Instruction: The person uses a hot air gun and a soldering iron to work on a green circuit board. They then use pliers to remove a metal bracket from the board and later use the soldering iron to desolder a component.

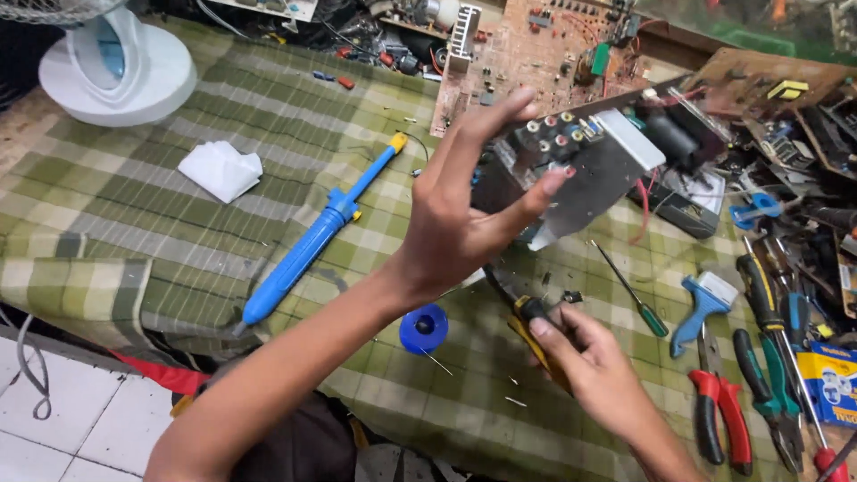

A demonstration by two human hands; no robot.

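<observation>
My left hand (pixel 464 214) holds up a circuit board assembly (pixel 589 165) with a metal shield and a row of coloured round sockets, tilted above the table. Thumb and fingers grip its left edge. Below it, my right hand (pixel 589 361) is closed around a tool with a yellow and black handle (pixel 528 323), whose dark tip points up toward the board. A blue solder spool (pixel 423 328) lies just left of that hand.
A blue desoldering pump (pixel 312 236) lies on the green checked cloth (pixel 134 214). A white tissue (pixel 220 170) and white fan base (pixel 116 71) sit at left. A brown circuit board (pixel 536 54) lies behind. Screwdrivers, pliers (pixel 719 411) and cutters crowd the right.
</observation>
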